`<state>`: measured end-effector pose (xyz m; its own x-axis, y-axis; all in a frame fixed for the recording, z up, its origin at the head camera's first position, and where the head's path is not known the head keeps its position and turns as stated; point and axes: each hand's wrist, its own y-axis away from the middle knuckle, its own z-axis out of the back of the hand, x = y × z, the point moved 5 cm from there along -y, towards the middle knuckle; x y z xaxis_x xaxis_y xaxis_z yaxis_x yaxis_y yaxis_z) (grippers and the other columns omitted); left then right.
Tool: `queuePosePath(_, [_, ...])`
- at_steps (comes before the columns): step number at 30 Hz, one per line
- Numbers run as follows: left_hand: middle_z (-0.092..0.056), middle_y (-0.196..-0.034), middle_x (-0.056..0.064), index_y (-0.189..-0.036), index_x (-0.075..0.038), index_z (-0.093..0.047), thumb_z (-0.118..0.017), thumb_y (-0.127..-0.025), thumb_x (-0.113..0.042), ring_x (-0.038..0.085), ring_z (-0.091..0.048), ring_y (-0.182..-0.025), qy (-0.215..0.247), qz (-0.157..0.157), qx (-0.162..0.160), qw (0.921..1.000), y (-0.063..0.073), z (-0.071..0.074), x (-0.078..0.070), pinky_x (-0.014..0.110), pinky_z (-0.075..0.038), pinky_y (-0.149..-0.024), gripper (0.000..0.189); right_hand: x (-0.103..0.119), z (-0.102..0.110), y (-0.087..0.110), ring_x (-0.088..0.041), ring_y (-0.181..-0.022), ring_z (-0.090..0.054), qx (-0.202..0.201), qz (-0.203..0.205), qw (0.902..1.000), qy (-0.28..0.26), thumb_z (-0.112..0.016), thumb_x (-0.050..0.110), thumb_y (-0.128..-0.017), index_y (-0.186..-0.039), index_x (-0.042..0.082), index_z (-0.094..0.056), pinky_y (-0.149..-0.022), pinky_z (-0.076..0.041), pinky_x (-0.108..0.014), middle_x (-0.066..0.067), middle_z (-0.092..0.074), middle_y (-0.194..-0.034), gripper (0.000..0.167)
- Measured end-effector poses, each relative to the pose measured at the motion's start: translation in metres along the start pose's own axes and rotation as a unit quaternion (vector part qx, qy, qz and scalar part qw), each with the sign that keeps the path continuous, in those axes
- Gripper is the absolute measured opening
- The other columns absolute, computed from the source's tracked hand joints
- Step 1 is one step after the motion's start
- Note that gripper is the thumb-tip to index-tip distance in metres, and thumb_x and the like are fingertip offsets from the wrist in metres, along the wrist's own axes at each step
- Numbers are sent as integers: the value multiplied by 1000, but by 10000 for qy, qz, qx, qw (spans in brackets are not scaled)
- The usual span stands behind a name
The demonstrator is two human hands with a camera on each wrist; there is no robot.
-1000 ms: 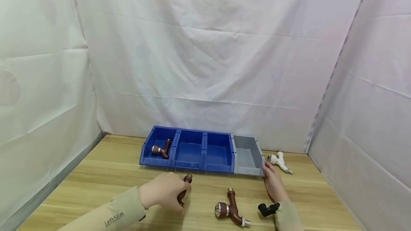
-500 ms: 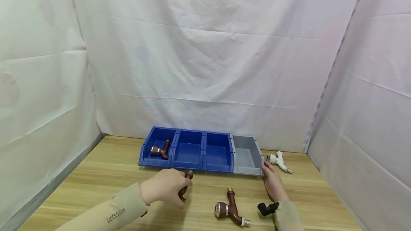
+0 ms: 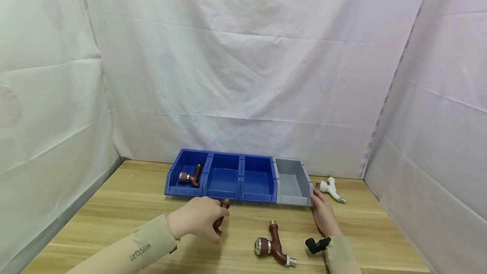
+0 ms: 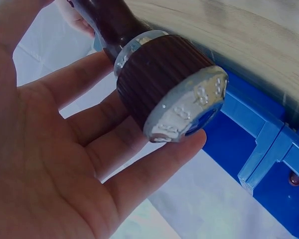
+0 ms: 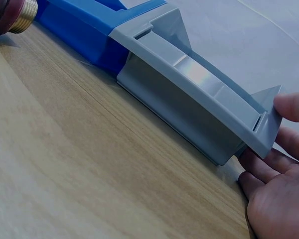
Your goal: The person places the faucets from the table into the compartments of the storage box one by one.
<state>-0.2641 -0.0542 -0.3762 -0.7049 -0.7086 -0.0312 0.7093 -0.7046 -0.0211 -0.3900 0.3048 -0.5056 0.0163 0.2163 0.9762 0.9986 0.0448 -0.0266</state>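
"What's different from a second ago?"

"The left hand (image 3: 199, 218) has moved — far and slightly right — and the brown faucet (image 3: 218, 224) in its fingers (image 4: 150, 172) has gone with it."

"How can you tell?"

"In the head view, a strip of tabletop (image 3: 121, 206) used to show between the faucet's far end and the second blue bin (image 3: 222, 194) from the left. Now that end overlaps the bin's front edge."

"And the left sleeve (image 3: 155, 235)?"

"Shifted the same way — far and slightly right."
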Motion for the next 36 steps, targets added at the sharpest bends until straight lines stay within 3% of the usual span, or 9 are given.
queuePosePath(7, [-47, -70, -14, -105, -22, -71, -82, -66, -41, 4, -44, -63, -26, 108, 90, 9999, -3, 0, 1, 26, -41, -53, 45, 0, 1, -1, -21, -145, -12, -25, 2, 10000, 58, -39, 16, -106, -154, -1, -8, -115, -13, -37, -12, -10, -159, 60])
queuePosePath(17, [-45, -67, -14, -106, -20, -71, -83, -68, -42, 4, -44, -61, 7, 147, 93, 9998, -6, 0, 3, 25, -41, -53, 46, 0, 1, -2, -21, -145, -14, -154, -36, 9998, 73, -39, 15, -106, -154, -1, -10, -115, -14, -36, -12, -12, -159, 58])
queuePosePath(36, [-44, -65, -15, -106, -21, -70, -82, -68, -40, 5, -43, -59, 20, 192, 110, 9998, -10, 1, 6, 25, -39, -51, 44, -2, 1, -2, -24, -145, -13, -34, 76, 10000, 2, -39, 13, -106, -153, -3, -11, -115, -14, -38, -15, -12, -159, 58])
